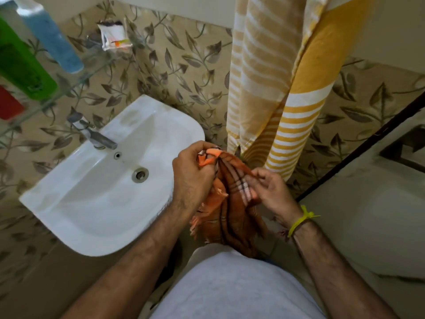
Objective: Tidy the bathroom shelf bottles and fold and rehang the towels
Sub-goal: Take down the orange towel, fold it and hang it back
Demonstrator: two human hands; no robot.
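We see the left hand [192, 178] clenching the orange checked towel [232, 215], right hand [268, 191] pinching its fold; shelf bottles' labels at ten o'clock unreadable.

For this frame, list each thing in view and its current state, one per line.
Orange towel: bunched, unfolded, held in both hands.
Left hand: grips the towel's top.
Right hand: pinches a towel edge.
Yellow striped towel: hanging.
Green bottle: standing on the glass shelf.
Tap: no water running.
Sink: empty.
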